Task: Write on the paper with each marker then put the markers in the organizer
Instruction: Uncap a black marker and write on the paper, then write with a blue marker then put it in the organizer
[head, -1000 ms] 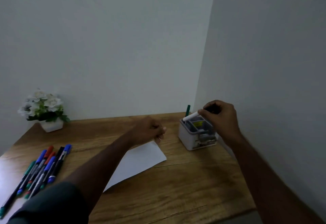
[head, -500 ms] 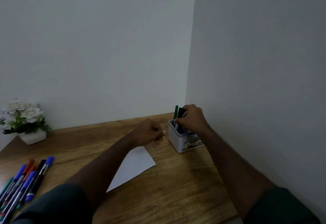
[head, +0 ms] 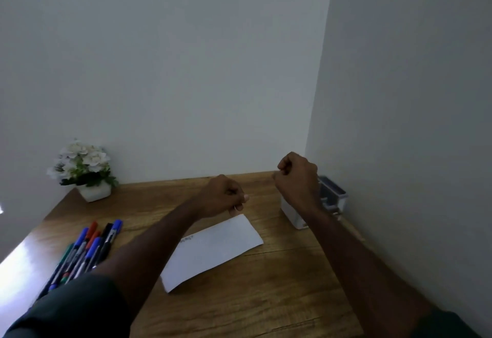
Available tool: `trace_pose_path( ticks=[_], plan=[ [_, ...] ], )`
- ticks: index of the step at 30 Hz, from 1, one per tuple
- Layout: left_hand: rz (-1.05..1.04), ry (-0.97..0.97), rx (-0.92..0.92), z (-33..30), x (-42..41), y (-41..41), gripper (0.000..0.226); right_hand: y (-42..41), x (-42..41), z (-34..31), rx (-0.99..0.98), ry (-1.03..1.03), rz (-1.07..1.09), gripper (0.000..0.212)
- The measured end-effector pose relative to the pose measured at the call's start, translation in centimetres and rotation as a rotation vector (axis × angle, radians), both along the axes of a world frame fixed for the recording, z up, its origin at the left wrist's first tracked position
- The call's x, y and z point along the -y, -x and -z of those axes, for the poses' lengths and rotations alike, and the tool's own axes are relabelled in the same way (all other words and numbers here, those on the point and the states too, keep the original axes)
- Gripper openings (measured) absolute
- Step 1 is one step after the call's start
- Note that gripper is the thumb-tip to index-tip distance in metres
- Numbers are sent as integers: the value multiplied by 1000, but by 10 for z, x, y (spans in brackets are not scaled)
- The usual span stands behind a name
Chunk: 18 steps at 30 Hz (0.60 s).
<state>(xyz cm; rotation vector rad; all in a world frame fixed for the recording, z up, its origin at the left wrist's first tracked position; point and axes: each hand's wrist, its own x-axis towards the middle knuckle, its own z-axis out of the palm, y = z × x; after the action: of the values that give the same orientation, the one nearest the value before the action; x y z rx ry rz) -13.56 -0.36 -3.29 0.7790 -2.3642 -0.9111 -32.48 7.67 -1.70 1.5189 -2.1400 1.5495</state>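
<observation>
Head view: right hand [head: 296, 178] is a curled, empty fist above the white organizer [head: 298, 216] by the side wall; left hand [head: 222, 196] is curled too, holding nothing visible, over the white paper's [head: 213, 251] far corner. Capped markers [head: 85, 250], blue, red, black and green, lie bunched at left, long axes running from the near-left toward the far-right.
</observation>
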Motion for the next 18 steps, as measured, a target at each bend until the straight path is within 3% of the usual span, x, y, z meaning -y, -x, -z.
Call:
trace_pose_path(
  ticks=[4, 12, 18],
  plan=[
    [-108, 52, 63, -4, -1, -53, 26, -68, 12, 15, -52, -37, -230, 13],
    [-363, 105, 90, 7, 3, -193, 30, -194, 36, 55, -92, -348, -626, 18],
    [-568, 179, 196, 23, 3, -264, 21, -268, 41, 67, -158, -428, -648, 8]
  ],
)
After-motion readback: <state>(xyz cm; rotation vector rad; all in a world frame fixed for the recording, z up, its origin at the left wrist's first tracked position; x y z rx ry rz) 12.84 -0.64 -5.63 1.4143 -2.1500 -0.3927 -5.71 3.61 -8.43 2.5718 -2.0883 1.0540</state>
